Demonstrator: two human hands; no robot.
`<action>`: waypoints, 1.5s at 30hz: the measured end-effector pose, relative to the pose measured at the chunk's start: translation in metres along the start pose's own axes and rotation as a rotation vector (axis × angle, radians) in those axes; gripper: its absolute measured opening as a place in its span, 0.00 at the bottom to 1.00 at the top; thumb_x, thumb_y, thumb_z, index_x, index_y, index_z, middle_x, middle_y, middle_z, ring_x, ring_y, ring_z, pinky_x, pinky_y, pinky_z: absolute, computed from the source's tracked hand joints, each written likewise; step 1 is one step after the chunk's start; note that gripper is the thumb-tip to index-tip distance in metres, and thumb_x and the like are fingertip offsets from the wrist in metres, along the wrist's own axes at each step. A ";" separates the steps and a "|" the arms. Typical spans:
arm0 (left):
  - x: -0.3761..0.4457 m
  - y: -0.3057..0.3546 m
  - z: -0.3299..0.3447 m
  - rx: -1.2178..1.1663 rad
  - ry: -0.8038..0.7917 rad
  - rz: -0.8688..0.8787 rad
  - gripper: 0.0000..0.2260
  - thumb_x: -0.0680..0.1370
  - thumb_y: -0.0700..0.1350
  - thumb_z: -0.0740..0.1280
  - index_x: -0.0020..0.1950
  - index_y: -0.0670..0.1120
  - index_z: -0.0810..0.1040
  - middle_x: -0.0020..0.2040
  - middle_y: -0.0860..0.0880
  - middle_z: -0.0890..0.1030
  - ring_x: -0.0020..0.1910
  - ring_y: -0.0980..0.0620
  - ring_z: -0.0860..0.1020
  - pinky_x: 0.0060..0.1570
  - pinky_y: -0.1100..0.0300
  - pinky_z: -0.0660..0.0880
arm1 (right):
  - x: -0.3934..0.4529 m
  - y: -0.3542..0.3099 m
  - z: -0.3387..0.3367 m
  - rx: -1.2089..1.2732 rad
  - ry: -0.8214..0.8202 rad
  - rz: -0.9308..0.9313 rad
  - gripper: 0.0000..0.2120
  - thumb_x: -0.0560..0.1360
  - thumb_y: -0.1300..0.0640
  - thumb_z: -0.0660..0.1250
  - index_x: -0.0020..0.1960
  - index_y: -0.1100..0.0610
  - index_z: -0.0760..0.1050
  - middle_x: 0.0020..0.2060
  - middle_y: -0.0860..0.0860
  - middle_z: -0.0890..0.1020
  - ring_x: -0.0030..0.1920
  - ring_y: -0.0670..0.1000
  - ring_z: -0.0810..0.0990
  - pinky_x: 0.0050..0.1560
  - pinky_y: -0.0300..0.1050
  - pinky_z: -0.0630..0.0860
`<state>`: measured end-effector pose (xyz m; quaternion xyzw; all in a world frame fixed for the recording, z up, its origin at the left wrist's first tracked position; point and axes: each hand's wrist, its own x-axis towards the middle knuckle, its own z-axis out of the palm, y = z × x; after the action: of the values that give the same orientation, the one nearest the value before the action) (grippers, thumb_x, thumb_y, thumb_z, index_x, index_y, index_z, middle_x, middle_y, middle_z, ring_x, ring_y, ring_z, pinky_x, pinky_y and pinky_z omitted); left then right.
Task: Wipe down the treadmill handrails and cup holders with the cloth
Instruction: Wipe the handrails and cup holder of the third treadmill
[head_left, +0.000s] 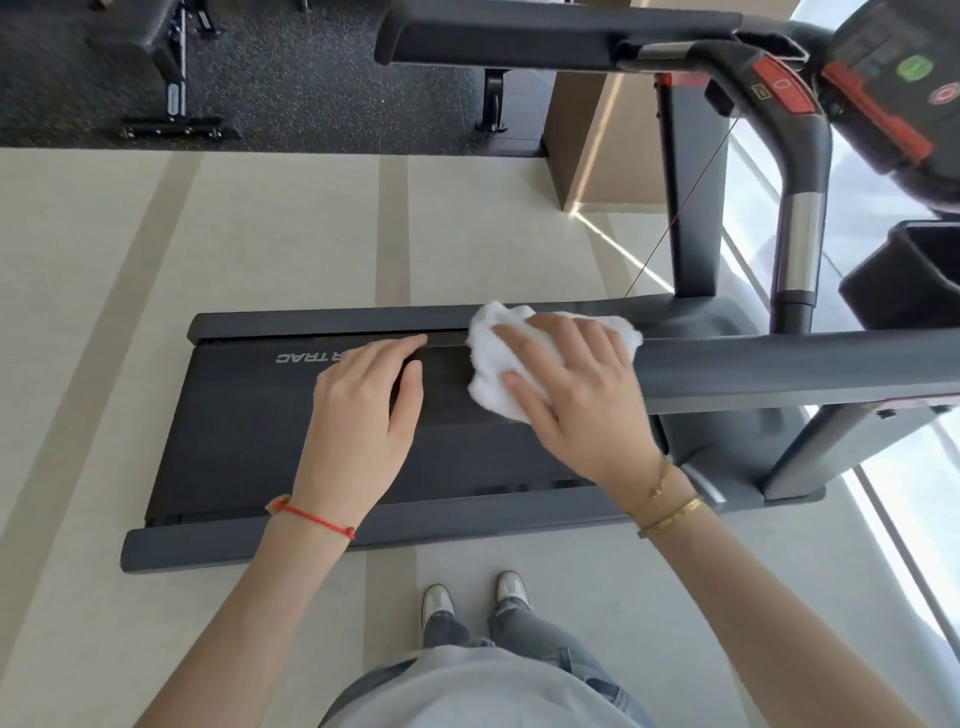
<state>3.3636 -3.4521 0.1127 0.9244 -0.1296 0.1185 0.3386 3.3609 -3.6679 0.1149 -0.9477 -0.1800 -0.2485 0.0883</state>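
My right hand (576, 395): fingers spread, pressing white cloth (498, 358) beneath them onto near handrail (779, 364) | my left hand (363, 415): relaxed, empty, beside cloth.

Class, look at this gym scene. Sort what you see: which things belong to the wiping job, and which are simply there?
Belongs to the job:
white cloth, under the right hand
near handrail, being wiped
far handrail
left hand, open, fingers on the near handrail's end

Simply there:
treadmill belt
red safety cord
weight bench
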 end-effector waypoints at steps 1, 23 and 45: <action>0.000 0.000 0.000 -0.003 -0.001 -0.002 0.15 0.82 0.45 0.56 0.64 0.44 0.78 0.59 0.50 0.81 0.59 0.49 0.78 0.63 0.49 0.71 | -0.001 0.009 -0.005 -0.005 0.021 0.071 0.15 0.82 0.49 0.56 0.60 0.53 0.78 0.49 0.53 0.78 0.46 0.57 0.72 0.51 0.51 0.69; 0.000 0.001 0.000 0.013 0.003 -0.006 0.13 0.82 0.40 0.60 0.64 0.43 0.78 0.59 0.49 0.81 0.59 0.48 0.78 0.62 0.50 0.71 | 0.032 -0.016 0.002 -0.006 -0.078 0.165 0.13 0.78 0.52 0.56 0.41 0.56 0.75 0.36 0.53 0.76 0.36 0.58 0.71 0.43 0.53 0.69; 0.024 0.120 0.093 0.263 0.000 0.038 0.13 0.82 0.47 0.58 0.58 0.48 0.81 0.53 0.52 0.83 0.53 0.50 0.80 0.68 0.45 0.64 | -0.051 0.124 -0.029 -0.074 0.119 0.075 0.17 0.82 0.48 0.56 0.63 0.55 0.77 0.55 0.55 0.79 0.50 0.58 0.75 0.55 0.53 0.69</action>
<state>3.3604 -3.6056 0.1225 0.9582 -0.1303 0.1406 0.2123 3.3547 -3.8046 0.1046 -0.9398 -0.1297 -0.3075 0.0730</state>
